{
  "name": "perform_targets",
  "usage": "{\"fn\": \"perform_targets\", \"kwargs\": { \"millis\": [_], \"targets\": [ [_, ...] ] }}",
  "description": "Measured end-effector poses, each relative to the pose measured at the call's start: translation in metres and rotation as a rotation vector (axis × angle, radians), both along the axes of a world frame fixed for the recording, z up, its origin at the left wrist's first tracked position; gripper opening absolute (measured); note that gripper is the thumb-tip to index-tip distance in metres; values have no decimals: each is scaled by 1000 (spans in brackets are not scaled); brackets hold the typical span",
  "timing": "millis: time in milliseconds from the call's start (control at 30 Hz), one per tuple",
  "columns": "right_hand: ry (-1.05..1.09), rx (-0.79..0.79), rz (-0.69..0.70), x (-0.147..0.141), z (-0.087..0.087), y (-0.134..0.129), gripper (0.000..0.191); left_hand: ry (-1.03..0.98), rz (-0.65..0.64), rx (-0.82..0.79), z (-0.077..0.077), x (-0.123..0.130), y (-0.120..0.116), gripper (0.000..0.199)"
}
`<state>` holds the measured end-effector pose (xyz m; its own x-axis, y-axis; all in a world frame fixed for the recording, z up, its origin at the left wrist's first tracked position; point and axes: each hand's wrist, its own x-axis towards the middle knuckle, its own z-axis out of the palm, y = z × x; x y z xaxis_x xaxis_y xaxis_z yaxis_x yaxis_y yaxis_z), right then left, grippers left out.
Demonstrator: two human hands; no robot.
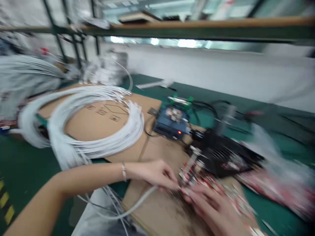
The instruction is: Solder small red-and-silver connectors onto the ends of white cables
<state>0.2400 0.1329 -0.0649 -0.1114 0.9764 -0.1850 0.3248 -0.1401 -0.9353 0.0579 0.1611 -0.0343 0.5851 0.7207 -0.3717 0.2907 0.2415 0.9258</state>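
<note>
My left hand (pixel 157 174), with a bracelet at its wrist, is closed in a pinch on the end of a white cable (pixel 134 207). The cable loops down toward my lap. My right hand (pixel 213 205) meets the left fingertips, its thumb and fingers pressed together around something small and blurred by motion. Both hands are over a brown cardboard sheet (pixel 169 213). Just beyond the fingers lies a pile of small red and white parts (pixel 209 183), too blurred to make out one by one.
Coiled white cable bundles (pixel 103 147) lie on cardboard at the left. A blue box (pixel 169 123) with a red light stands ahead, beside a black tray (pixel 221 154). Plastic bags (pixel 283 183) lie at the right. A shelf edge (pixel 197 31) crosses above.
</note>
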Motion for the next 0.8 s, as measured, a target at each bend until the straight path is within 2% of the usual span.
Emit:
{"fn": "perform_targets", "kwargs": {
  "millis": [67, 233, 467, 800],
  "targets": [
    [201, -146, 59, 11, 8, -9, 39, -26, -20, 25, -4, -5, 3, 14],
    [415, -168, 63, 8, 13, 3, 29, -23, -58, 16, -9, -5, 9, 16],
    [460, -153, 94, 8, 13, 1, 26, -9, -49, 1, -4, 0, 6, 15],
    [525, -120, 112, 11, 8, 2, 10, -20, -40, -23, 2, 1, 7, 13]
  ]
}}
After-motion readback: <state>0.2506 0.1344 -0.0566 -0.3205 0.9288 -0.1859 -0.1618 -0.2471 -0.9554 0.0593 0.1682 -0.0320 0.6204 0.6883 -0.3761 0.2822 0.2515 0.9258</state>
